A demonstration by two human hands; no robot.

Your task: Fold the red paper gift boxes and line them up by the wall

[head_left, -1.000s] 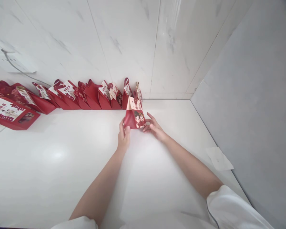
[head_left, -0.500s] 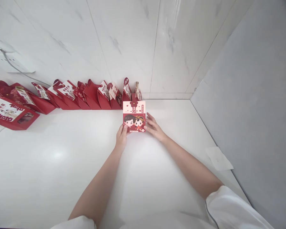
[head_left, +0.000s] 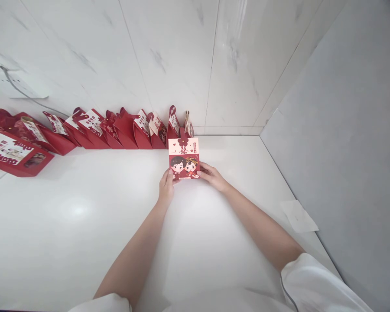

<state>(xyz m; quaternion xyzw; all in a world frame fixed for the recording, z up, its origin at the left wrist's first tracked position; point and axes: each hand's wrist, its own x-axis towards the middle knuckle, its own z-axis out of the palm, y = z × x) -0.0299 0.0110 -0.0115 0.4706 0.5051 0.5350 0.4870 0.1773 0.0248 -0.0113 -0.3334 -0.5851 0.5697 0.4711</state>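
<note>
Between my hands is a red and pink gift box point(head_left: 183, 158) with two cartoon figures on its front and a flower-shaped tab at the top. My left hand point(head_left: 167, 185) grips its lower left side, thumb on the front face. On the lower right side, my right hand point(head_left: 214, 177) holds it with the thumb at the front edge and the fingers behind. The fingertips behind the box are hidden. Right behind it, partly covered, stand a red gift box with a loop handle point(head_left: 173, 123) and a narrow cream-patterned one point(head_left: 188, 125).
Several red gift boxes point(head_left: 126, 130) line the back of the white table point(head_left: 84, 242) along the marbled wall. A larger windowed gift box point(head_left: 35, 167) sits front left. A pale sheet point(head_left: 299, 216) lies by the grey panel point(head_left: 351, 151). A cable point(head_left: 22, 93) hangs at left.
The fingers of my right hand have closed in against the box's right side; before, they were more spread. The box has shifted very slightly to the right.
</note>
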